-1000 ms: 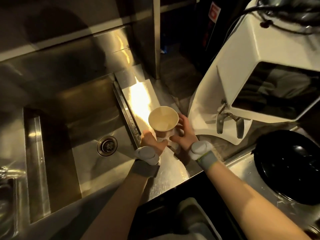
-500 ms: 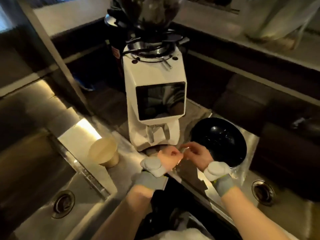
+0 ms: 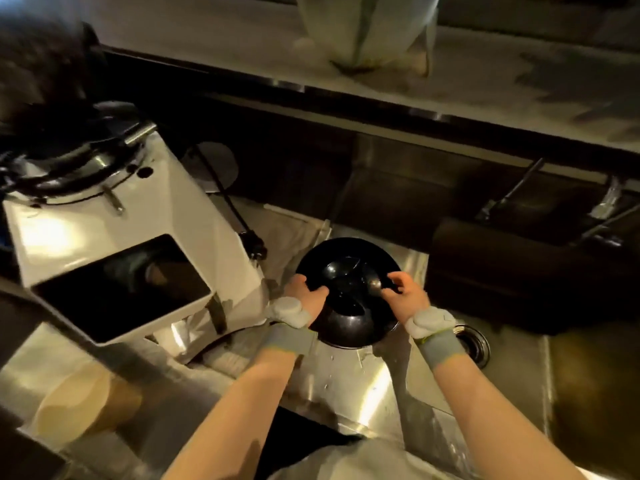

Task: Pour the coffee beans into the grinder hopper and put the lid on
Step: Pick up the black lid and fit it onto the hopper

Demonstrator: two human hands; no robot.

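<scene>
The round black hopper lid (image 3: 349,322) lies to the right of the white grinder (image 3: 173,216), over the edge of a steel sink. My left hand (image 3: 306,296) grips its left rim. My right hand (image 3: 403,296) holds its right side, fingers curled over the edge. The grinder's dark hopper (image 3: 45,81) rises at the upper left, blurred. The paper cup (image 3: 74,407) stands on the steel counter at the lower left, away from both hands; its inside looks pale with no beans showing.
A steel sink (image 3: 512,382) with a drain (image 3: 472,344) lies below and right of the lid. A black power cord (image 3: 225,199) runs behind the grinder. A shelf with a pale sack (image 3: 363,29) crosses the top. Tap handles (image 3: 512,192) stick out at the right.
Both hands left the paper cup on the counter, moved right past the grinder and took hold of the black lid. My view swung from the left sink to the right one.
</scene>
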